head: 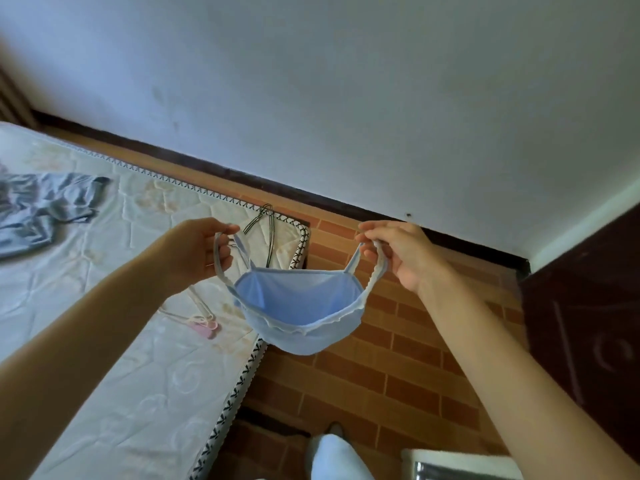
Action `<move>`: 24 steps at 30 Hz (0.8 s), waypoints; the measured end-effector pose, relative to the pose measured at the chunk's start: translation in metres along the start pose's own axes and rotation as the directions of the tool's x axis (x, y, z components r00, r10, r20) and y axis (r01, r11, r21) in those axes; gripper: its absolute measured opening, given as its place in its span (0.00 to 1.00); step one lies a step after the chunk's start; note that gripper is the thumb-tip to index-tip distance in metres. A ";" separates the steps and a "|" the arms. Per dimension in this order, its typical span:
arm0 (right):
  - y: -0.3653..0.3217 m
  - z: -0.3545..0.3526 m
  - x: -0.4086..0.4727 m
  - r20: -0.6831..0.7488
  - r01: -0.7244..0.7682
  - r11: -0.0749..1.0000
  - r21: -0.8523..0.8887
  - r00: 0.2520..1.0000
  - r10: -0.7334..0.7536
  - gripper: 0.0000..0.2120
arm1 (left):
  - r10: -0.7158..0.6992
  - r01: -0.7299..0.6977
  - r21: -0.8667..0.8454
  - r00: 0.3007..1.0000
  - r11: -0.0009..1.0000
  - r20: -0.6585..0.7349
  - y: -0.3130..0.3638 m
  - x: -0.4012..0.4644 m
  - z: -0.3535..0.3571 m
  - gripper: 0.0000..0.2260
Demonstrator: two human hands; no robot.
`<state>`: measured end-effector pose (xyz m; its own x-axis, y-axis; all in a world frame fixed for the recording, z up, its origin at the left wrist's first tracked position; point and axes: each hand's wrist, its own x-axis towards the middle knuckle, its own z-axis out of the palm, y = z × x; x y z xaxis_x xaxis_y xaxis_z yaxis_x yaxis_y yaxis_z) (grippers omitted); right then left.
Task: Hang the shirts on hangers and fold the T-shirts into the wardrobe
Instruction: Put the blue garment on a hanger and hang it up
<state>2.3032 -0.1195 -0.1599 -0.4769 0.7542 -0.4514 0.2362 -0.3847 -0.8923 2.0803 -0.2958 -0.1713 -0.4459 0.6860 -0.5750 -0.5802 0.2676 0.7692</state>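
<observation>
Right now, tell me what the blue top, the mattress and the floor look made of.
Blue top: thin, soft stretch knit by the look, matte; it sags limply between the left hand and right hand, with frilly edging on the straps.
Mattress: quilted fabric with a slight sheen, stitched swirls, braided edge trim.
Floor: brick-pattern tile or printed sheet; I can't tell which.

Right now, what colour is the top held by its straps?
Light blue top, pale trim; head view.
</observation>
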 end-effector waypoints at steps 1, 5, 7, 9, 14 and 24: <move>-0.003 -0.002 0.014 0.024 -0.016 1.000 -0.015 1.000 0.017 0.06 | -0.006 0.005 -0.020 0.999 1.000 -0.038 -0.001 0.006 0.002 0.09; -0.016 -0.007 0.066 0.119 -0.046 0.996 -0.078 0.991 0.056 0.06 | -0.022 0.009 -0.075 0.985 0.997 -0.169 -0.006 0.027 0.008 0.08; -0.020 -0.007 0.089 0.150 -0.060 0.994 -0.095 0.986 0.074 0.06 | -0.037 0.015 -0.100 0.974 0.995 -0.223 -0.008 0.036 0.010 0.07; -0.022 -0.006 0.109 0.179 -0.074 0.989 -0.128 0.979 0.097 0.06 | -0.054 0.021 -0.129 0.964 0.991 -0.259 -0.011 0.044 0.011 0.07; -0.028 0.004 0.157 0.228 -0.115 0.978 -0.174 0.961 0.154 0.07 | -0.072 0.020 -0.163 0.944 0.986 -0.322 -0.007 0.073 0.010 0.07; -0.019 0.065 0.284 0.279 -0.197 0.908 -0.369 0.909 0.310 0.08 | -0.183 0.100 -0.234 0.912 0.967 -0.368 0.004 0.179 -0.035 0.03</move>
<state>2.1087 0.0674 -0.2710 -0.5964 0.4174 -0.6856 0.6210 -0.3012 -0.7236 1.9745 -0.1952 -0.2813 -0.5511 0.3275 -0.7675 -0.7651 0.1686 0.6214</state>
